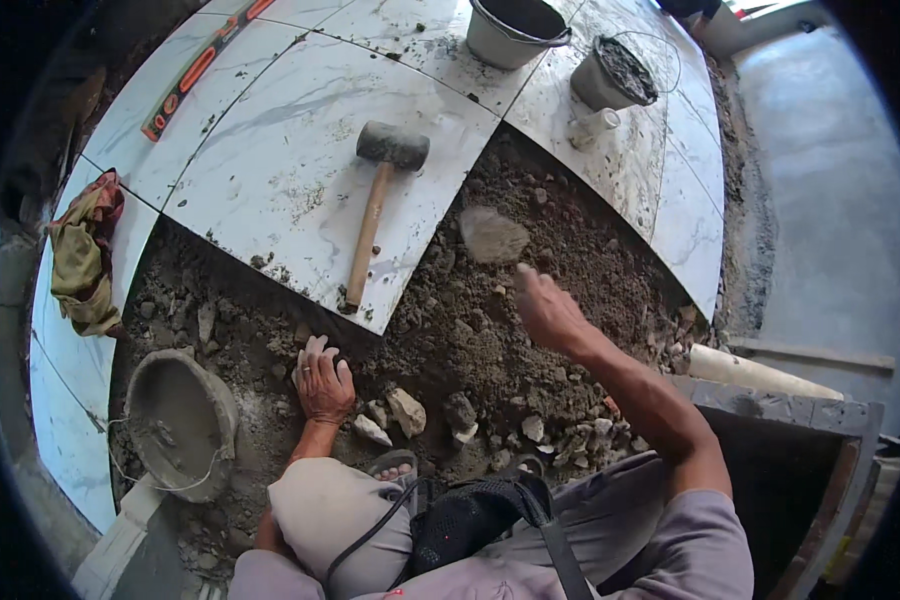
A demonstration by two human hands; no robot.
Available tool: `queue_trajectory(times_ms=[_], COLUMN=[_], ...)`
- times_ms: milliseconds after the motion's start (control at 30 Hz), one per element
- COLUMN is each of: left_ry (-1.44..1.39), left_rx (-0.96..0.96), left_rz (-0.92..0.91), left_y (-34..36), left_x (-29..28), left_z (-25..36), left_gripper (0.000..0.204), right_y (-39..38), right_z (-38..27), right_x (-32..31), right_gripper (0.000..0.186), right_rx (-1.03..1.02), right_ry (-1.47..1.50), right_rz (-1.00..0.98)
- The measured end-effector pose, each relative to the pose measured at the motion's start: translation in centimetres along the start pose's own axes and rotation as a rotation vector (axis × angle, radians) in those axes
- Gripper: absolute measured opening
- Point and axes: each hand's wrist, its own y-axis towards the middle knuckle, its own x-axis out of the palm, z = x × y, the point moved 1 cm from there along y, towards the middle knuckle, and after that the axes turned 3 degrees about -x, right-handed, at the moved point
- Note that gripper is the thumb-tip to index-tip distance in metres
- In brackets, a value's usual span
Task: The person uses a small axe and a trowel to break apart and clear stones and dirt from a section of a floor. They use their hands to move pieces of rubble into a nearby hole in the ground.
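My left hand (324, 383) lies with its fingers stretched out on the dark soil, just below the near corner of a white marbled tile (270, 170). A ring shows on one finger. My right hand (552, 318) is closed and held over the soil bed (470, 320), right of that tile. Just beyond its fingers is the flat, dirt-coated blade of what looks like a trowel (493, 236); the handle is hidden in my grip. On the tile lies a rubber mallet (393, 147) with a wooden handle, its end near the tile corner.
Two buckets, one dark grey (515, 45) and one filled with mortar (615, 75), stand on far tiles beside a plastic cup (594, 127). An orange-black spirit level (198, 72) and a cloth (85, 255) lie left. Nearer are a mortar-crusted bucket (225, 400), stones (407, 412) and a pipe (760, 372).
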Motion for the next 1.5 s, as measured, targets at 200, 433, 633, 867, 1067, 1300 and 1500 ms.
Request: queue_trajectory(times_ms=[200,433,633,867,1067,1300,1500], left_ry=[-0.016,0.013,-0.046,-0.017,0.005,0.006,0.005], left_rx=[0.02,0.024,0.031,0.031,0.02,0.062,0.087], left_rz=[-0.007,-0.023,-0.02,-0.025,-0.013,0.028,0.012], left_y=[-0.2,-0.7,-0.7,-0.8,-0.8,-0.5,-0.8], left_x=[0.2,0.6,0.5,0.8,0.8,0.5,1.3], left_z=[-0.2,-0.3,-0.3,-0.3,0.0,0.4,-0.4], left_gripper=[0.026,0.026,0.026,0.024,0.023,0.022,0.024], right_y=[0.7,-5.6,-10.0,-10.3,-9.6,-12.7,-22.6], right_z=[4.5,5.1,2.6,6.1,4.1,10.3,15.2], right_x=[3.8,11.0,12.6,9.6,10.5,10.8,8.9], right_gripper=[0.047,0.051,0.036,0.046,0.047,0.044,0.036], right_rx=[-0.024,0.13,-0.124,0.037,-0.06,0.341,0.34], right_ry=[0.088,0.128,0.182,0.327,0.148,0.351,0.028], right_rz=[0.268,0.215,-0.038,0.258,-0.037,0.281,0.383])
